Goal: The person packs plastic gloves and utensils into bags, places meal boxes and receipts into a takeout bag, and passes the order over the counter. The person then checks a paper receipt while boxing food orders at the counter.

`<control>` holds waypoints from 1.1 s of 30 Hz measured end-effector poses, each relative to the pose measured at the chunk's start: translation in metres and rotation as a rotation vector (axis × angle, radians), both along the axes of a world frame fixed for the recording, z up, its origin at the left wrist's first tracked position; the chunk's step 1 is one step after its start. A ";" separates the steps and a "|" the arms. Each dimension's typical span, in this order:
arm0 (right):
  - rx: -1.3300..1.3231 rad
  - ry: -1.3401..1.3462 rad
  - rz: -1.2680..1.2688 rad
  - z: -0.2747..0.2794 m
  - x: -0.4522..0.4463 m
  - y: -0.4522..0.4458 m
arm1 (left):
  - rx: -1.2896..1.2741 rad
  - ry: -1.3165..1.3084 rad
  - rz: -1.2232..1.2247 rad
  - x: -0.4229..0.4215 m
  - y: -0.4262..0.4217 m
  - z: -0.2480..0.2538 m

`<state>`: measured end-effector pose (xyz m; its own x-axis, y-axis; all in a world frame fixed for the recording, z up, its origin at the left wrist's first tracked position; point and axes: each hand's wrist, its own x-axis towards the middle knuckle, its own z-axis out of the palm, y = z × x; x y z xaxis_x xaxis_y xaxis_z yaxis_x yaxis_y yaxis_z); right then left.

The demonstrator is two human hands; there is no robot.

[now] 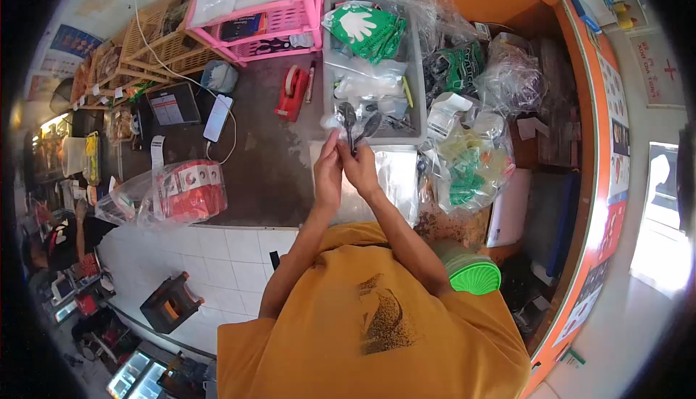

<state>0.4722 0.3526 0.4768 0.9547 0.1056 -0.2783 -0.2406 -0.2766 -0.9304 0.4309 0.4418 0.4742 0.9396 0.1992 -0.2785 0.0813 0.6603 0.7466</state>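
Black plastic spoons (347, 114) stick up, bowls away from me, from between my two hands. My right hand (359, 171) is closed around their handles. Beside it and touching it, my left hand (329, 174) has its fingers pressed together, and what they hold is hidden. Both hands are over the near edge of a grey bin (416, 136), above a shiny metal surface (391, 181). Inside the bin lie a green packet with a white glove picture (365, 30), clear plastic bags and a yellow stick (407, 92).
Left of the bin are a red tape dispenser (291, 94), a marker (310, 82), a phone on a cable (217, 117) and a red packet (192, 190). A pink rack (315, 7) stands behind. Plastic bags (471, 163) crowd the right, above a green basket (475, 276).
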 end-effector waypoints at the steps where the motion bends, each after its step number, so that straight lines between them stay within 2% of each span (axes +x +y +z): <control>1: 0.015 0.048 0.015 -0.009 0.002 -0.002 | -0.020 0.062 0.037 0.002 0.001 0.008; 2: 0.030 0.099 0.027 -0.017 0.003 -0.005 | -0.040 0.126 0.072 0.003 0.001 0.014; 5: 0.469 0.132 -0.188 -0.016 0.006 -0.014 | 0.264 0.356 0.203 0.002 0.033 -0.010; 6: 0.366 0.168 -0.089 -0.026 0.011 -0.032 | 0.250 0.378 0.291 0.003 0.047 -0.009; 8: 0.232 0.169 -0.054 -0.025 0.025 -0.066 | 0.197 0.353 0.462 0.001 0.079 -0.004; 10: -0.186 -0.383 -0.003 -0.037 0.047 -0.097 | 0.120 0.253 0.629 -0.004 0.110 -0.002; 12: -0.576 -0.413 0.078 0.015 0.064 -0.103 | 0.095 0.229 0.631 -0.014 0.129 -0.003; 13: -0.515 -0.412 0.122 0.017 0.073 -0.103 | 0.086 0.216 0.629 -0.018 0.135 0.000; 16: -0.717 -0.553 0.386 -0.060 0.101 -0.111 | 0.078 0.215 0.559 -0.021 0.126 0.007; 17: -1.033 -0.412 0.380 -0.064 0.094 -0.103 | 0.088 0.261 0.540 -0.018 0.117 0.016; 19: -0.727 -0.432 0.300 -0.045 0.092 -0.082 | 0.146 0.229 0.480 -0.022 0.106 0.021; 20: -0.481 -0.404 0.229 -0.028 0.077 -0.065 | 0.167 0.214 0.435 -0.023 0.096 0.020; 21: -0.111 -0.190 0.393 -0.010 0.065 -0.051 | 0.257 0.233 0.343 -0.024 0.085 0.018; 22: 0.212 0.063 0.429 0.003 0.047 -0.037 | 0.345 0.248 0.236 -0.025 0.074 0.015; 23: 0.268 -0.045 0.480 -0.009 0.029 -0.027 | 0.433 0.253 0.123 -0.024 0.059 0.013; 24: 0.491 0.057 0.424 -0.008 0.014 -0.021 | 0.522 0.186 0.029 -0.023 0.038 0.015; 25: 0.148 -0.096 0.366 0.018 0.011 -0.030 | 0.612 0.114 -0.044 -0.023 0.018 0.019; 26: 0.256 -0.027 0.280 0.017 0.009 -0.047 | 0.708 0.042 -0.096 -0.026 0.003 0.022; 28: 0.496 0.100 0.135 0.017 0.006 -0.080 | 0.586 -0.050 -0.244 -0.028 -0.015 0.028; 30: 0.458 0.036 0.187 0.022 0.011 -0.125 | 0.499 -0.077 -0.350 -0.027 -0.037 0.050; 31: 0.470 0.103 0.152 0.034 0.016 -0.146 | 0.495 -0.076 -0.377 -0.027 -0.043 0.051; 32: 0.439 0.054 0.094 0.033 0.021 -0.166 | 0.482 -0.090 -0.387 -0.027 -0.049 0.055; 33: 0.355 0.037 0.032 0.056 0.027 -0.180 | 0.472 -0.101 -0.390 -0.027 -0.053 0.061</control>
<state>0.4989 0.1721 0.5328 0.9394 0.2317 -0.2527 -0.2719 0.0545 -0.9608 0.4040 0.3884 0.5349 0.9851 -0.0841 -0.1502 0.1640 0.1933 0.9673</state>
